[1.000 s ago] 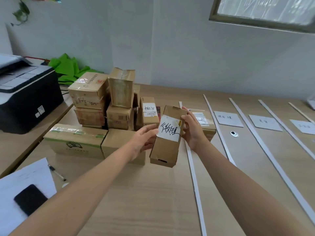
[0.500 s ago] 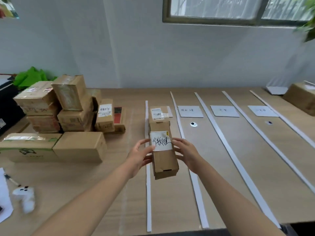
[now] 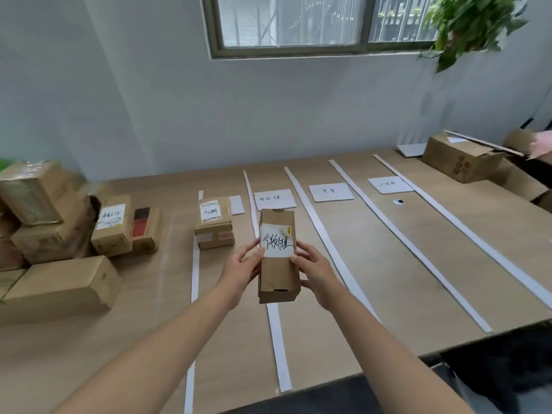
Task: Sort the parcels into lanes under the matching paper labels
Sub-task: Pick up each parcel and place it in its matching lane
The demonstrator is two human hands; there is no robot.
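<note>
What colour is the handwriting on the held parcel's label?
Black ink on the white label of the parcel; head view.

The cardboard parcel (image 3: 277, 276) I hold is plain kraft brown. Its sticker (image 3: 277, 242) is white with bold black handwriting and a small yellow mark at one corner. The table (image 3: 388, 279) is pale wood grain, crossed by white lane strips (image 3: 277, 342). The paper labels (image 3: 274, 199) are white with thin dark writing. The brown lane parcel (image 3: 213, 227) has a white label and red print. The plant (image 3: 472, 22) is green.
</note>
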